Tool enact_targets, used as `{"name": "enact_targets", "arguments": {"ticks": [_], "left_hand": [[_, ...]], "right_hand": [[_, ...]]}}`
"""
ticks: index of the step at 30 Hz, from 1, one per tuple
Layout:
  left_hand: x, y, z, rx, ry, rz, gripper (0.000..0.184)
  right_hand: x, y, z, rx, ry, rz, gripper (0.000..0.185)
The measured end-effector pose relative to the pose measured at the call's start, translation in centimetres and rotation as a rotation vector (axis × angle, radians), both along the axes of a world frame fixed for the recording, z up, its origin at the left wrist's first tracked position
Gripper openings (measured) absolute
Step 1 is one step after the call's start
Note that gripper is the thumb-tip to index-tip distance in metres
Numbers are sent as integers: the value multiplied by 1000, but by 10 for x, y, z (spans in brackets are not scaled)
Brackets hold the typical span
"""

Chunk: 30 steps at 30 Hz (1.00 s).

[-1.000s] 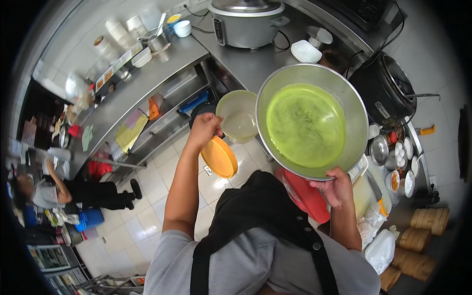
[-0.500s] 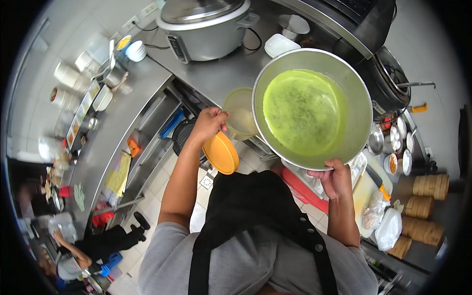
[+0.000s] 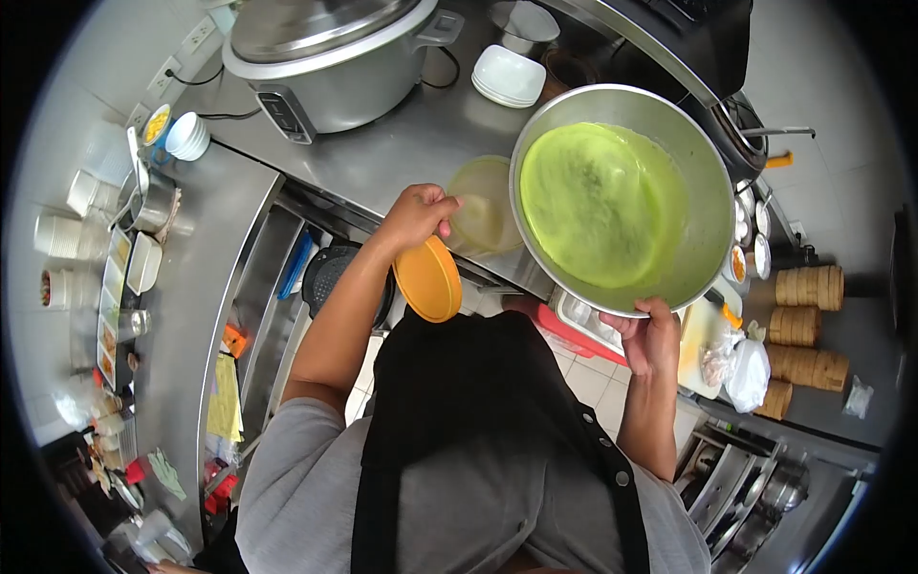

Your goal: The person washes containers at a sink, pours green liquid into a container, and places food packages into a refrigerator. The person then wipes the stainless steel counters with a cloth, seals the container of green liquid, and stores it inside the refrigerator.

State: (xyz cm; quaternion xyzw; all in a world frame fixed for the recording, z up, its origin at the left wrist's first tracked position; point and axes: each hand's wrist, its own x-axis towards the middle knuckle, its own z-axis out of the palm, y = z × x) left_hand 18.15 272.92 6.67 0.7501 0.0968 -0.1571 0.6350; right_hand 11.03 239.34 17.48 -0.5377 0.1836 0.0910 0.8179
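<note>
A large metal bowl (image 3: 703,158) holds bright green liquid (image 3: 598,206) with darker specks and foam. My right hand (image 3: 645,335) grips its near rim, thumb at the edge. My left hand (image 3: 421,218) is closed on the rim of a translucent round container (image 3: 483,206), which sits just left of the bowl and is partly hidden behind it. An orange round lid (image 3: 427,279) hangs below my left hand; how it is held is hidden.
A large grey cooker (image 3: 335,72) stands on the steel counter ahead, with stacked white dishes (image 3: 509,77) to its right. Another counter (image 3: 206,249) runs along the left. Bamboo steamers (image 3: 808,368) and a cutting board (image 3: 698,359) are at the right.
The view has turned and moved nearer the counter, so the cooker looks larger. Both hands keep their holds, and the liquid's surface pattern has shifted. The other person has mostly left view.
</note>
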Motion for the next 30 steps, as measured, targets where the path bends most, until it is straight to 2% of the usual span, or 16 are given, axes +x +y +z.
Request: {"name": "enact_targets", "arguments": {"ticks": [17,20,26,30], "left_hand": [[17,2,-14,-72,-37,-80,38],[19,2,-21,-124,-29,-46,32],[21,4,-19,-102,-37,-47,41],[21,3,-23,-125,-49,-29,35]], "right_hand": [[-2,21,10,-125,-18,-151,34],[-2,19,8,-122,-8,-151,34],[-1,22,11,-158,-18,-164,35],[0,18,10,-153,-11,-162,38]]}}
